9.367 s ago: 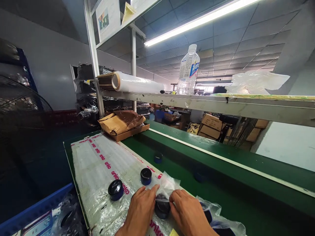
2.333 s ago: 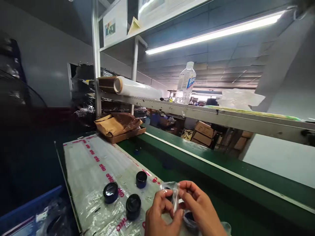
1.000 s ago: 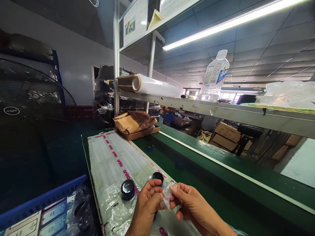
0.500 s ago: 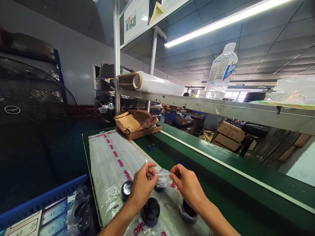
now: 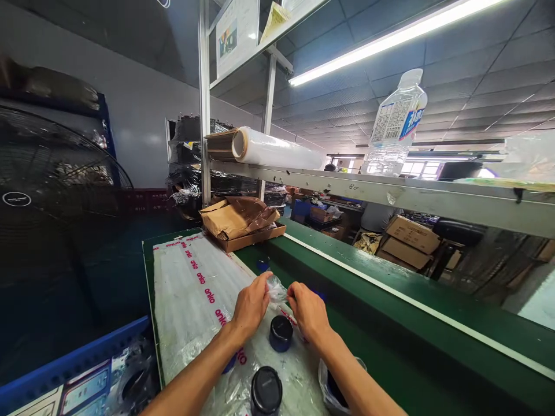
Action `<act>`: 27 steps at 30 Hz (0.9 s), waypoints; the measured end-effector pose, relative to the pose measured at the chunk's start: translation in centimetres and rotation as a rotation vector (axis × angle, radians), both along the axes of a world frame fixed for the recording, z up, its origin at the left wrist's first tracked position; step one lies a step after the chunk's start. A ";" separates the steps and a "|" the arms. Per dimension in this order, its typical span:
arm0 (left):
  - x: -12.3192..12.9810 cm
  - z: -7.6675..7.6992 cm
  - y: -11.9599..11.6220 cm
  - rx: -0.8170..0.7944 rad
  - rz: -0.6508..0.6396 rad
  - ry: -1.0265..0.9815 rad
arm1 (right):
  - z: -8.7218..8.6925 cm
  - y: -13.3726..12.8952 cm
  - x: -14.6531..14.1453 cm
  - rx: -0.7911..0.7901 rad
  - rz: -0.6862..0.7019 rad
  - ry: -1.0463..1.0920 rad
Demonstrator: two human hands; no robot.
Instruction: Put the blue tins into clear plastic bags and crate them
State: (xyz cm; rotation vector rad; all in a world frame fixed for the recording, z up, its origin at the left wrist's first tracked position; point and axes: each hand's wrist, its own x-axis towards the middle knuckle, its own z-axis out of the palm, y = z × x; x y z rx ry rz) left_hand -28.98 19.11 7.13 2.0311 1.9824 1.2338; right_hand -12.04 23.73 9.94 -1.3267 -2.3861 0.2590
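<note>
My left hand (image 5: 252, 303) and my right hand (image 5: 307, 309) pinch a clear plastic bag (image 5: 276, 290) between them, one at each side. Just below the bag, a dark round jar (image 5: 281, 333) stands on the plastic-covered board (image 5: 191, 289). Nearer to me is another black-lidded jar (image 5: 266, 390). Under my right forearm sits a dark item in a clear bag (image 5: 329, 384), partly hidden. A bit of blue shows beneath my left forearm.
An open carton with brown paper (image 5: 240, 222) sits at the board's far end. On the green belt (image 5: 390, 335) is a small blue item (image 5: 262, 263). A blue crate (image 5: 78, 358) stands at lower left; a shelf (image 5: 347, 188) holding a bottle (image 5: 396, 127) crosses above.
Both hands have moved up and away from me with the bag, uncovering the dark jar below it. The left forearm now covers the jar at the left.
</note>
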 end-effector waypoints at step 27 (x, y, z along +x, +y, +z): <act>0.1 -1.1 -4.9 -0.342 -0.165 0.304 | -1.8 -3.8 4.0 -0.122 0.177 -0.170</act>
